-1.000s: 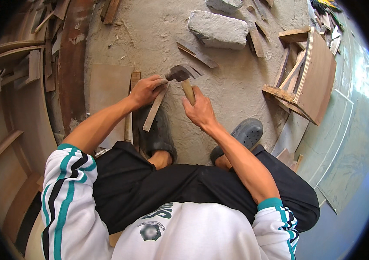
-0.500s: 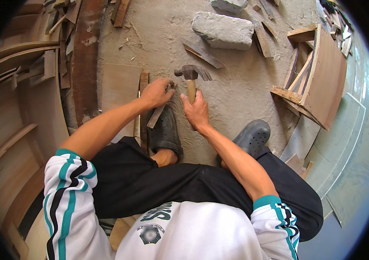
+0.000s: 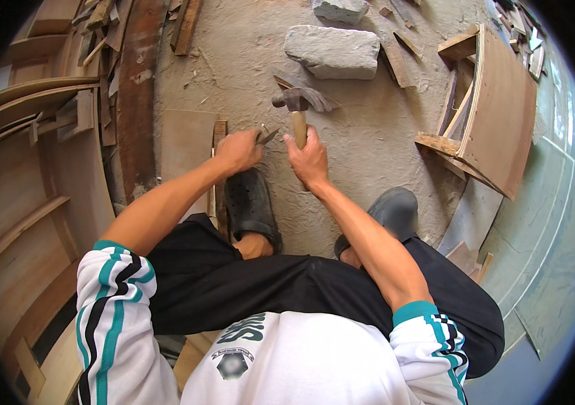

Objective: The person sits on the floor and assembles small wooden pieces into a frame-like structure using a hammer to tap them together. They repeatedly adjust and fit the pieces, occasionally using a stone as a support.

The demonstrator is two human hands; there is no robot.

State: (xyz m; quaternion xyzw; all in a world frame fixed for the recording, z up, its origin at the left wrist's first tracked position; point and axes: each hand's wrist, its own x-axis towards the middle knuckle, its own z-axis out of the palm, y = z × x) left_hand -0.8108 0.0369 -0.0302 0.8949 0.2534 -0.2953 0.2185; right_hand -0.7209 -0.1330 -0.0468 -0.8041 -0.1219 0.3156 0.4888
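A claw hammer (image 3: 299,123) with a dark metal head and pale wooden handle stands out from my right hand (image 3: 309,160), whose fingers are wrapped round the handle. My left hand (image 3: 239,151) is to its left, above the toe of my left clog (image 3: 249,204). Pinched in its fingers is a small wood strip (image 3: 269,137), its pointed end poking out toward the hammer. A tiny light-coloured bit shows by the fingertips, too small to name. Beside the left hand lie a thin board (image 3: 186,138) and a narrow wood batten (image 3: 220,128).
A pale stone block (image 3: 332,52) rests on the floor ahead, with wood offcuts (image 3: 395,62) beside it. To the right stands a plywood box frame (image 3: 501,111) near greenish sheets (image 3: 537,223). Curved wooden panels (image 3: 7,175) and a dark plank (image 3: 137,101) line the left.
The wood strip in my left hand has turned from pointing down toward the clog to pointing right. The hammer remains in my right hand, and the view has shifted slightly.
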